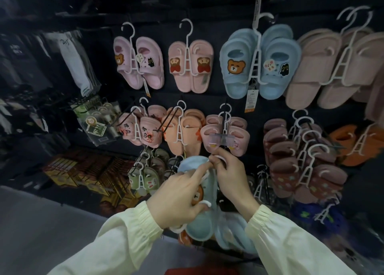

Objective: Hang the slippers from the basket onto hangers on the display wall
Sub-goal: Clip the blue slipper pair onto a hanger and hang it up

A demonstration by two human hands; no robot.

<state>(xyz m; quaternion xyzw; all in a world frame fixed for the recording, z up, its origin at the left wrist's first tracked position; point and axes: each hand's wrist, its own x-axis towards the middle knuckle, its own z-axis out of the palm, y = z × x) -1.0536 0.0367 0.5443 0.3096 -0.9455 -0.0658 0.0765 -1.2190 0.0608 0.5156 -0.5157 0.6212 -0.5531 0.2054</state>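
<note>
A light blue slipper [202,222] with a bear patch sits on a white hanger [205,203] in front of the display wall [257,112]. My left hand [178,195] grips the slipper, its thumb by a white hanger loop and its forefinger stretched toward the toe. My right hand [232,179] pinches the hanger's white top just above the slipper. A second light blue slipper [232,237] shows below my right wrist. The basket is hidden; only a red edge [199,271] shows at the bottom.
Pairs on white hangers fill the wall: blue bear slippers [259,62], pink ones [139,62], peach ones [182,129], maroon ones [299,156]. A pink pair [226,137] hangs right above my hands. Socks and packets [97,120] hang at the left, above a grey floor [52,222].
</note>
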